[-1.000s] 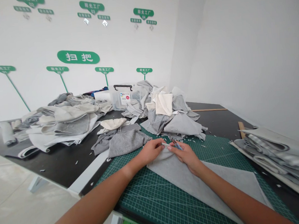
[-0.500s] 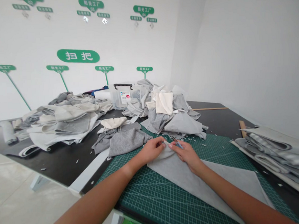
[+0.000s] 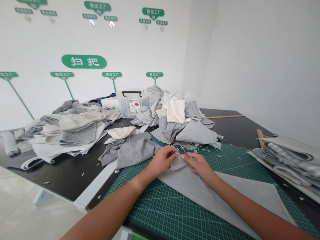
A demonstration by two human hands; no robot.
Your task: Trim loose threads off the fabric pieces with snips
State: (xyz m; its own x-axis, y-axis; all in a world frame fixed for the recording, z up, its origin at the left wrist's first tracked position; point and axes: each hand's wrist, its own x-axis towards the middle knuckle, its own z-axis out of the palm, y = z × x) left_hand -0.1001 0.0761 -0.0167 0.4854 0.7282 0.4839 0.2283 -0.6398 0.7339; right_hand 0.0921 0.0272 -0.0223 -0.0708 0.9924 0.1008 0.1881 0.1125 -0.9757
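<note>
A long piece of light grey fabric (image 3: 186, 179) lies across the green cutting mat (image 3: 152, 198). At its far left end, my left hand (image 3: 164, 160) is closed, thumb and fingers pinching the fabric's edge; a small pale bit shows at the fingertips. Close beside it, my right hand (image 3: 201, 167) is closed around thread snips (image 3: 185, 152) with slim metal blades and a blue handle. The snips point up and left, and the right thumb rests by the fabric. Whether the blades touch the cloth I cannot tell.
Behind my hands is a heap of grey and cream cloths (image 3: 176, 111), with a clear plastic box (image 3: 133, 103) beside it. More cloth (image 3: 69, 127) is piled at left. Folded fabric (image 3: 299, 164) is stacked at right. Small scraps dot the black table (image 3: 78, 171).
The snips have tilted lower toward the left, and my left fingertips have shifted slightly at the fabric's edge. Both hands stay close together; the fabric lies nearly as before.
</note>
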